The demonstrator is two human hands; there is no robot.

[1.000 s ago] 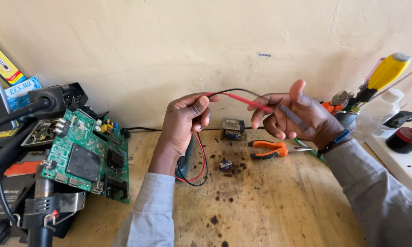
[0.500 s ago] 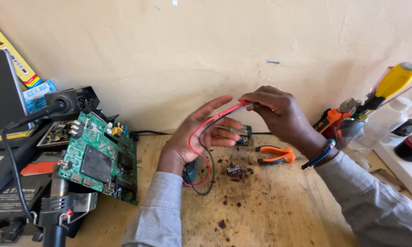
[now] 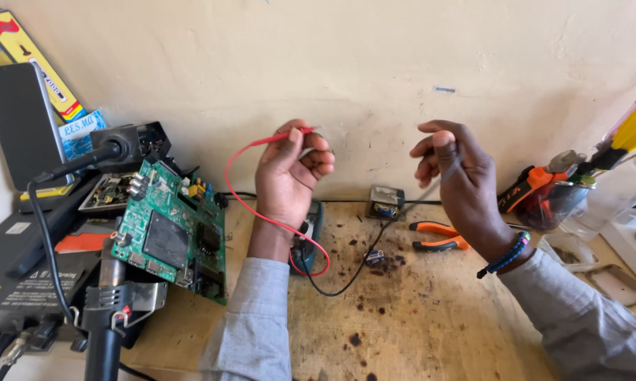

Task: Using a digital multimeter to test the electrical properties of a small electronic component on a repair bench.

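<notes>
Left hand (image 3: 289,173), raised above the bench, fingers curled closed around a red test probe (image 3: 284,137) whose tip points toward the right hand. The probe's red lead (image 3: 234,185) loops out to the left of this hand, then runs down past the wrist to a dark meter (image 3: 309,236) lying on the wooden bench (image 3: 416,324) just beneath and behind the forearm. Right hand (image 3: 459,180), raised at the same height and well apart from the left, fingers bent around a thin black probe (image 3: 439,178); its black lead (image 3: 360,264) drops to the bench between the two hands and curves toward the meter. Between and below the hands: a small metal-cased component (image 3: 386,201) against the wall. Just below the right hand: orange-handled pliers (image 3: 439,236). Left of the left hand: a green circuit board (image 3: 173,233) propped at a tilt, and nearer the camera a hot-air tool (image 3: 110,310).
</notes>
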